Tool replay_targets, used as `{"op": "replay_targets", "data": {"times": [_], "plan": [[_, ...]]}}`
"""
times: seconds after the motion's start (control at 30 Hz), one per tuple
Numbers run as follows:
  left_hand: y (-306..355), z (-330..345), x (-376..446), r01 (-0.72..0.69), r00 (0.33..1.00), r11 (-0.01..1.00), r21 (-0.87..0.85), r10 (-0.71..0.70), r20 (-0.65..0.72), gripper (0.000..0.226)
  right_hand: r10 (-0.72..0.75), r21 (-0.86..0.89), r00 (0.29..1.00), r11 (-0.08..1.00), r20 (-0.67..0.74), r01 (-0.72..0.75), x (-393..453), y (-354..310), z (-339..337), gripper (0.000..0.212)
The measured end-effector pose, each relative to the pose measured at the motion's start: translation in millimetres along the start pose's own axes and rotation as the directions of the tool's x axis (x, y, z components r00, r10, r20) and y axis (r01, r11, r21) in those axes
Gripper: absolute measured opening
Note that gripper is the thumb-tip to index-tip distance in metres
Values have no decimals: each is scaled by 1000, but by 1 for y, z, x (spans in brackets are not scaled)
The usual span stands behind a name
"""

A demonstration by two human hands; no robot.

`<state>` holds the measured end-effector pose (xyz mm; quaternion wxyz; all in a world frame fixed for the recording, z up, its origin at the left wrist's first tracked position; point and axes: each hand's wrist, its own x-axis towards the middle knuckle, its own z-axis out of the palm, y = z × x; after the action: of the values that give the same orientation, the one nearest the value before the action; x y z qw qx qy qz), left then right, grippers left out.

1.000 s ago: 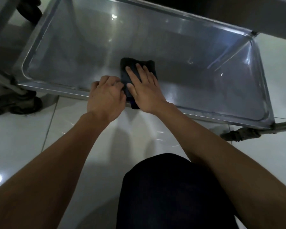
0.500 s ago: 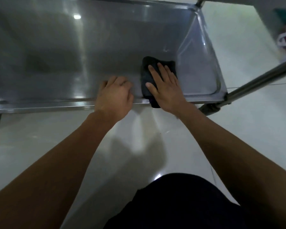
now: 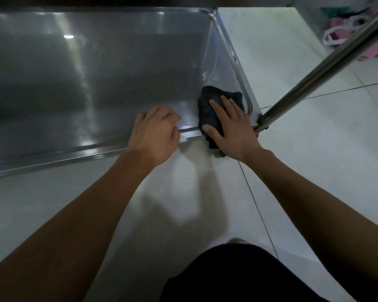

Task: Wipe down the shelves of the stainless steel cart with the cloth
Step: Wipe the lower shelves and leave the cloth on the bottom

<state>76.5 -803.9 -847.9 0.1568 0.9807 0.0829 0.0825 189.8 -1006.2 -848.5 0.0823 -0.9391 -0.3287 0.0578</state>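
A view from above and behind two bare forearms reaching down to one low steel shelf [image 3: 100, 68] of a cart, seen from the person's own head. There is one dark cloth [image 3: 212, 110], two hands, one slanted metal post [image 3: 323, 68] at the shelf's near right corner, and a pale tiled floor [image 3: 314, 162] around the cart. The cloth lies bunched in the near right corner of the shelf, with its lower end draped over the raised front rim and hanging just past it. The right hand [image 3: 234, 129] lies flat on top of the cloth, fingers straight and slightly spread, thumb out to the left; its grip is wide, pressing the cloth down rather than clutching it. The left hand [image 3: 155, 131] rests on the shelf's front rim just beside the cloth, apart from it; its fingers curl over the rim into the tray, so the grip is narrow and holds the shelf edge. The shelf is a shallow tray with raised sides, its metal shiny with streaked reflections of light. At the bottom of the view is the person's dark clothing [image 3: 238, 275]. In the far upper right, on the floor beyond the post, sits a blurred heap of pink and white bags [image 3: 345, 33].
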Motion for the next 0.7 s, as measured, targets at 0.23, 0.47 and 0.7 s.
{"op": "replay_targets", "data": {"times": [0.23,0.47,0.7], "plan": [[-1,-20,-2,-41,997,999,-2,41,60,32,-67,39,994,997,-86,70,-23,-7,1,57],[17,-33,2,-148,977,989,-15,149,154,30,-77,94,993,992,-87,85,-48,-24,-1,50],[62,-75,-2,-239,909,971,9,221,353,37,117,400,992,913,-56,-85,-107,-32,-48,54]]}}
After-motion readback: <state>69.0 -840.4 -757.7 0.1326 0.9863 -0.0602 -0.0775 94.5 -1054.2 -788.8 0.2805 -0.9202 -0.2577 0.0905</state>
